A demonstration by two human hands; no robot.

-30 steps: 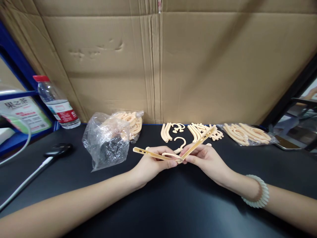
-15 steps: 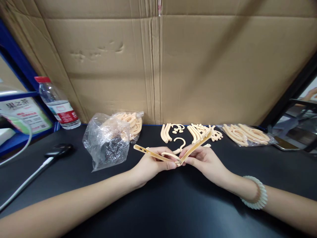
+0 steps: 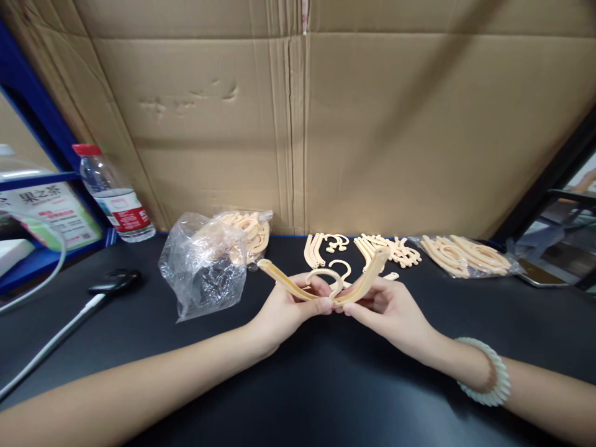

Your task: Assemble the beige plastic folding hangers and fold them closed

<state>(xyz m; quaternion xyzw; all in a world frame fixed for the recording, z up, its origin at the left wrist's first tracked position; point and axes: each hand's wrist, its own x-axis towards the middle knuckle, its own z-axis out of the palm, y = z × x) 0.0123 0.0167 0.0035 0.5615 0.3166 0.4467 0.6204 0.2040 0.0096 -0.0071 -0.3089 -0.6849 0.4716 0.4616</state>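
Both hands hold a peach plastic hanger (image 3: 288, 285) above the black table (image 3: 298, 385). My left hand (image 3: 288, 310) pinches its left arm; my right hand (image 3: 391, 310) grips its right arm (image 3: 367, 280). The two arms meet in a shallow V between my thumbs, and a small hook piece (image 3: 326, 276) stands at the joint. Behind the hands lie loose hanger arms (image 3: 313, 248), a loose hook (image 3: 342, 267) and a further heap of parts (image 3: 388, 247).
A crumpled clear bag (image 3: 205, 270) with more peach parts (image 3: 244, 225) lies left of centre. Another bag of arms (image 3: 465, 254) sits at the right. A water bottle (image 3: 112, 195), a black device with white cable (image 3: 109, 282) and a cardboard wall (image 3: 298, 124) ring the table.
The hanger has tipped: its two arms now point away from me in a flatter V, and the hook at the joint has swung up into view. The hands stayed where they were.
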